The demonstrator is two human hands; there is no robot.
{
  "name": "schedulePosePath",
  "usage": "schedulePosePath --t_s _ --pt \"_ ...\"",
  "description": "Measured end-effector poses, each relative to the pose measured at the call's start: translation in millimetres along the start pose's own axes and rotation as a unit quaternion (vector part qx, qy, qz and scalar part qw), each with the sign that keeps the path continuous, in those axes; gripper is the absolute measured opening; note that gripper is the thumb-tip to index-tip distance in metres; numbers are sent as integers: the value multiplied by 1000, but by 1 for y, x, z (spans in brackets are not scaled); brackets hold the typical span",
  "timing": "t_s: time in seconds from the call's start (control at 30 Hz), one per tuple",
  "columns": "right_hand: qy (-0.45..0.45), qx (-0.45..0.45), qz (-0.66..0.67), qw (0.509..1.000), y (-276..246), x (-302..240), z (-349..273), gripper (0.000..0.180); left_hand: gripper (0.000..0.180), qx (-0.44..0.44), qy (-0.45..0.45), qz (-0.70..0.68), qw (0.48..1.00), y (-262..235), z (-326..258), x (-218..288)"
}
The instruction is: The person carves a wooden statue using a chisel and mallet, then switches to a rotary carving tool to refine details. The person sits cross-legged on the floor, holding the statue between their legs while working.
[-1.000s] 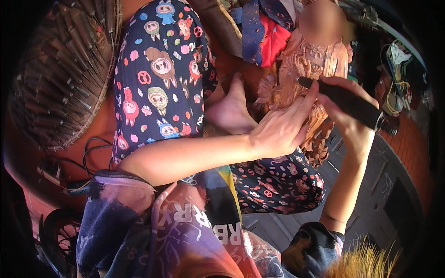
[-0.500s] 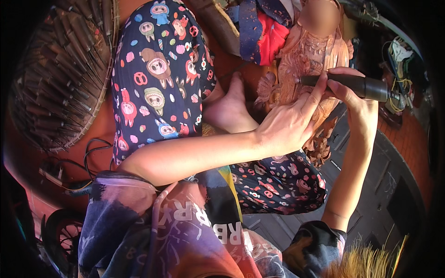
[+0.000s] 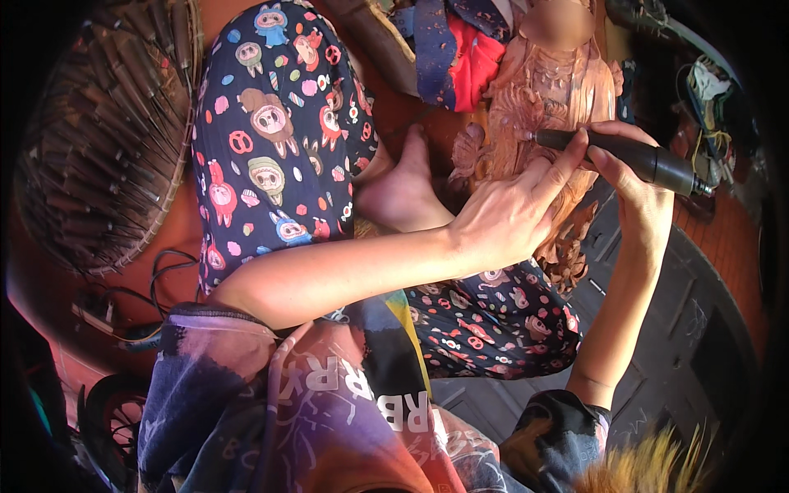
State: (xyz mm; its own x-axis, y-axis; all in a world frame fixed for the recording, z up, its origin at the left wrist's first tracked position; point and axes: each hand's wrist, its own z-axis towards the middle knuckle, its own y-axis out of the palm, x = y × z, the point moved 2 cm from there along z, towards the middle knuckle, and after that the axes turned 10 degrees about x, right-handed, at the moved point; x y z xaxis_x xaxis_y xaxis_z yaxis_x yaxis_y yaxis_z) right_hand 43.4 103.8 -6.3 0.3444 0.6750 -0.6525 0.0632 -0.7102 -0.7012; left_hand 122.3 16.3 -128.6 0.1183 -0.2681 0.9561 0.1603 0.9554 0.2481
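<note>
A carved reddish-brown wooden statue [image 3: 549, 90] of a robed figure lies beside my bare foot, its head blurred. My right hand [image 3: 637, 177] is closed around a dark rotary tool [image 3: 649, 163], whose thin tip meets the carved folds on the statue's left part. My left hand [image 3: 503, 215] lies against the statue's lower part with its fingers bent around it. One of its fingers stretches up to the tool's barrel, close to my right thumb. The fingertips on the far side of the wood are partly hidden.
A round woven basket [image 3: 177, 197] full of wooden-handled carving tools [image 3: 99, 131] stands on the left. Black cables [image 3: 164, 267] lie below it. Blue and red cloth [image 3: 468, 62] with wood chips lies at the top, and yellow bristles [image 3: 657, 464] show at lower right.
The rear of the rotary tool has swung down and to the right, so it slants more. My hands hold nearly the same place, and the whole view has shifted slightly.
</note>
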Motion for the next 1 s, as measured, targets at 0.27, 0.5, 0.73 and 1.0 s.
schedulePosePath --t_s 0.27,0.5,0.73,1.0 --pt "-184 -31 -90 978 7 -3 -5 30 85 36 29 9 999 -5 -5 -6" --pt "-319 -49 -227 919 8 -6 -21 29 83 10 37 30 999 -5 -21 -7" --pt "-290 11 -94 952 8 18 -20 31 86 10 42 62 997 -7 -13 -12" --pt "-81 10 5 997 -4 34 -20 30 89 -6 36 59 998 0 -13 -15"
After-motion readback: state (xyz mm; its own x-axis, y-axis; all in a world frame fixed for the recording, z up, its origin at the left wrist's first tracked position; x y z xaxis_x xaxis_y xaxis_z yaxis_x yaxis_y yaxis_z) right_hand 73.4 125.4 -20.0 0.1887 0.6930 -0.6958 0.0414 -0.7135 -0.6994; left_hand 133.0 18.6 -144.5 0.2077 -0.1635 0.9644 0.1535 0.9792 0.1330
